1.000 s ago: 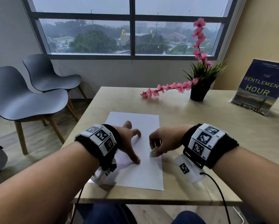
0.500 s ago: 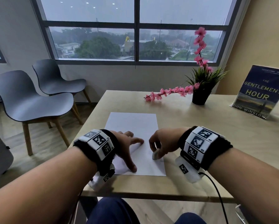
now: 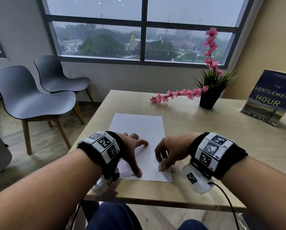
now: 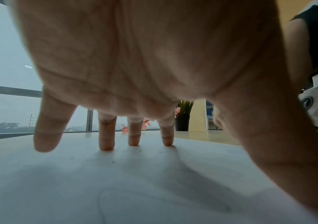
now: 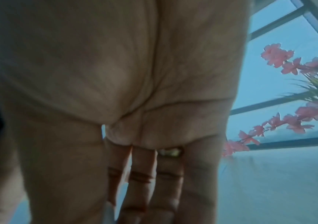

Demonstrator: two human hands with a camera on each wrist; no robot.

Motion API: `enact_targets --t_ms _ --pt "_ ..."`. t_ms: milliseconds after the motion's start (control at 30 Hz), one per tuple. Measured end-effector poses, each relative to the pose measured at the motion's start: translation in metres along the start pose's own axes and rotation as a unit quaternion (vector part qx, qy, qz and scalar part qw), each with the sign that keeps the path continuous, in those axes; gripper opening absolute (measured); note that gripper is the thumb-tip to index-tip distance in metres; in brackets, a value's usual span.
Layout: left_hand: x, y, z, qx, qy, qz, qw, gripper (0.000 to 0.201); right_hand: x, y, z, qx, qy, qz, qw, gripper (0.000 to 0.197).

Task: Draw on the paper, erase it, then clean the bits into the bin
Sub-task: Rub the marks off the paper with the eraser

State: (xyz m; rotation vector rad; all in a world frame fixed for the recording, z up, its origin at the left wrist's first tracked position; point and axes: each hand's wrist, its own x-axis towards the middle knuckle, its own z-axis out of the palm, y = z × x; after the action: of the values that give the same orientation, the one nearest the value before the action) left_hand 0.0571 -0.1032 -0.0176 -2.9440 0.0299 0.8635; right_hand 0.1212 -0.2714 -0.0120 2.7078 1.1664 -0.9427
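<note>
The paper [image 3: 139,130] lies flat on the desk [image 3: 205,130], low in the centre of the head view, its near edge close to the desk's front edge. The left hand [image 3: 130,146] is spread on the paper's lower left part, fingers [image 4: 106,136] straight with their tips pressing the sheet down, holding nothing. The right hand [image 3: 168,150] sits at the paper's lower right, its fingers curled and pinching a small white eraser [image 3: 162,166] whose bottom touches the sheet.

Faint marks show on the paper between the two hands, and the left wrist view shows a pale curved line near the bottom of the frame along with a few dark specks near the fingertips. So the drawing step looks done, and erasing appears to be under way and not finished, since traces of line remain. No pencil or pen is in view.

Left to do, by my reading: finish rubbing out the marks, gather the bits, and tip them into the bin. No bin shows in any view, so where it stands cannot be told.
</note>
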Motion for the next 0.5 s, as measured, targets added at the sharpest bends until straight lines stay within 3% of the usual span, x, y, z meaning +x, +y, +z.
enact_targets --t_ms 233,433,500 --pt "0.001 -0.001 0.001 0.007 0.005 -0.002 1.0 0.119 0.017 -0.002 -0.012 -0.005 0.064 0.026 0.998 0.03" --pt "0.0 -0.002 0.0 0.003 -0.002 -0.004 1.0 0.119 0.004 -0.006 -0.001 0.01 -0.018 -0.008 1.0 0.026" --pt "0.001 -0.002 0.0 0.002 -0.003 -0.002 1.0 0.12 0.01 -0.005 -0.006 0.005 -0.001 -0.001 1.0 0.027"
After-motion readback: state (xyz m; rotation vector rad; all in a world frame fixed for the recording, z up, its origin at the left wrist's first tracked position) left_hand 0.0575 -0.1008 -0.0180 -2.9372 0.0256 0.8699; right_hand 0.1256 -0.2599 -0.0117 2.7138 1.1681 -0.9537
